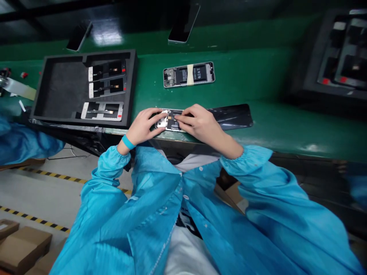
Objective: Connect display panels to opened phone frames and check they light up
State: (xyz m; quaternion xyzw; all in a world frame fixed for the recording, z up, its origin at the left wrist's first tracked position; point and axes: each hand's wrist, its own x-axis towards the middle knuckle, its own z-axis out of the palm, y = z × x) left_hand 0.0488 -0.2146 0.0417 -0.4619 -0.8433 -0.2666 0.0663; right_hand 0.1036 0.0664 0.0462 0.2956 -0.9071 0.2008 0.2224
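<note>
An opened phone [172, 123] lies near the bench's front edge, its inner parts facing up. My left hand [145, 124] holds its left end, the thumb on the near side and the fingers on the far side. Over the phone's middle, my right hand [203, 124] has its thumb and fingertips pressed together beside a small flex cable [170, 118]. What those fingertips pinch is too small to make out. A dark phone screen [233, 116] lies to the right, partly hidden beneath my right hand.
Behind my hands lies another opened phone [205, 73] with a pale strip across its battery. On the left, a black foam tray [64, 86] holds several screen assemblies [102, 111]. Two dark phones [184, 23] lie farther back. Another foam tray [311, 68] stands right; a blue sleeve [25, 135] shows left.
</note>
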